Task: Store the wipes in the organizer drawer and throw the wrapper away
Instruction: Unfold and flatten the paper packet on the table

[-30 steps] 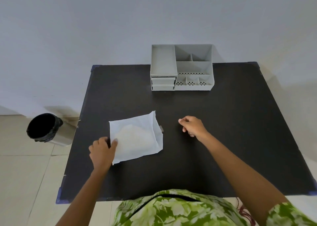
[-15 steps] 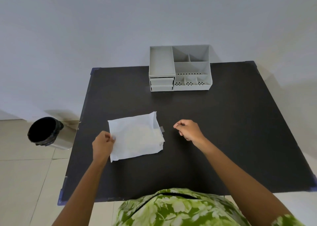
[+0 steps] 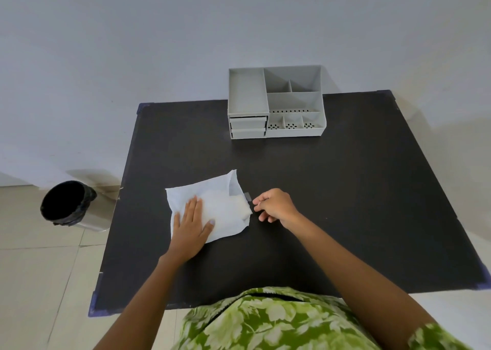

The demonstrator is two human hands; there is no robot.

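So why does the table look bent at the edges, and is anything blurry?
Head view: the wide lens bows the table edges and floor lines outward; the light is soft and even, with a faint shadow behind the bin; the organizer and both hands look sharp, and only the green clothing at the bottom is soft.

The person is wearing a green garment printed with pale, cream-white leaf and flower shapes (image 3: 276,323); the fabric is showing a dark seam or fold running across the front. A short sleeve of the same green floral print (image 3: 435,336) is covering the right upper arm. Both forearms are showing bare, with the left hand (image 3: 190,226) and right hand (image 3: 276,206) wearing no visible rings or bands.
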